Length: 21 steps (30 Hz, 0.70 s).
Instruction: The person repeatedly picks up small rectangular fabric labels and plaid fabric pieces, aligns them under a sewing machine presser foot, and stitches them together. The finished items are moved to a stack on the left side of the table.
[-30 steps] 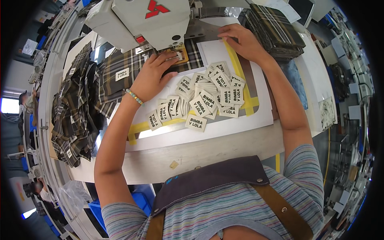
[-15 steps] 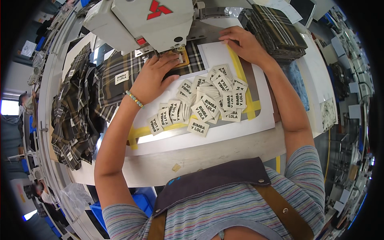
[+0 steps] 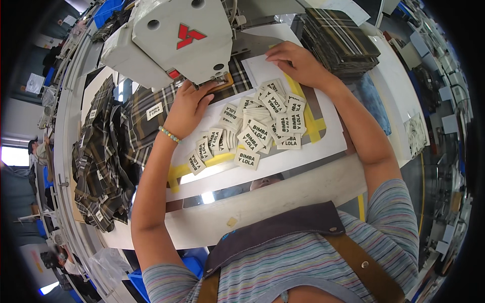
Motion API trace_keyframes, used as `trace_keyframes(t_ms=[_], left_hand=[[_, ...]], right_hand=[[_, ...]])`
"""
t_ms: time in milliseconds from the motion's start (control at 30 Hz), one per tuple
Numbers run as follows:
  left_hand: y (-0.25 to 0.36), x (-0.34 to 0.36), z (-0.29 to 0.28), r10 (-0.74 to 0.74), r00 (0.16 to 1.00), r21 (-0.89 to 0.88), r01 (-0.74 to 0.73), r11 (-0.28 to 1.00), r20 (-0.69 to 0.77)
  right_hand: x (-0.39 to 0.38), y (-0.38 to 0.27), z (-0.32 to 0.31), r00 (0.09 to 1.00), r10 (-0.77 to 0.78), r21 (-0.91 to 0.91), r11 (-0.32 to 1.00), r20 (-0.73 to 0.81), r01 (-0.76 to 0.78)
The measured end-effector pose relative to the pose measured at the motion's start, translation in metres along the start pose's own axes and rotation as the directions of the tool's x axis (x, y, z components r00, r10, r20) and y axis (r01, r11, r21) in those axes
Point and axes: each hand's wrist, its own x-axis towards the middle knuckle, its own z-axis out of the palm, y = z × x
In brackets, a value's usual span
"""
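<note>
My left hand (image 3: 189,112) lies under the head of a white sewing machine (image 3: 166,48), fingers apart on plaid fabric (image 3: 137,126) by an orange plate (image 3: 228,81) near the presser area; its fingertips are partly hidden. My right hand (image 3: 298,65), fingers loosely curved and holding nothing, rests at the upper right of a white board (image 3: 331,136) edged with yellow tape. Between my hands, a heap of cream printed labels (image 3: 257,132) covers the board's middle. One similar label (image 3: 154,110) sits on the fabric left of my left hand.
Crumpled plaid pieces with labels (image 3: 96,187) are heaped at the left, and a folded plaid stack (image 3: 343,43) stands at the back right. A blue bin (image 3: 192,265) is below the table's front edge. Other people (image 3: 35,151) are at the far left.
The view has shifted slightly, showing more of the machine head and a reflective strip below the board. My right hand has moved a little left; my left hand stays at the machine.
</note>
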Motion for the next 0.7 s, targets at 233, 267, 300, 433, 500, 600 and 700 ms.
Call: trace_keyframes(t_ms=[233,267,300,433,500,600,700], left_hand=[[-0.025,-0.015,-0.013,-0.103,0.981,0.031,0.109,0.994,-0.164],[-0.027,-0.016,-0.014,-0.094,0.982,0.031,0.101,0.994,-0.161],[-0.028,-0.016,-0.015,-0.086,0.984,0.031,0.092,0.995,-0.159],[-0.031,-0.021,-0.017,-0.14,0.985,-0.006,0.14,0.99,-0.102],[-0.031,-0.02,-0.018,-0.16,0.984,-0.033,0.158,0.987,-0.08],[-0.037,-0.018,-0.017,-0.202,0.978,-0.045,0.199,0.979,-0.049],[-0.04,-0.016,-0.015,-0.218,0.975,-0.077,0.213,0.974,-0.051]], right_hand=[[0.023,-0.044,0.009,0.97,-0.09,-0.023,0.995,0.225,0.098],[0.026,-0.043,0.012,0.963,-0.082,-0.055,0.994,0.256,0.1],[0.029,-0.041,0.016,0.955,-0.074,-0.086,0.991,0.287,0.103],[0.037,-0.05,0.019,0.928,0.003,-0.133,0.99,0.372,0.05],[0.032,-0.045,0.025,0.943,-0.008,-0.138,0.989,0.332,0.057],[0.026,-0.042,0.027,0.958,-0.038,-0.125,0.989,0.286,0.077],[0.021,-0.041,0.028,0.972,-0.077,-0.101,0.99,0.22,0.101]])
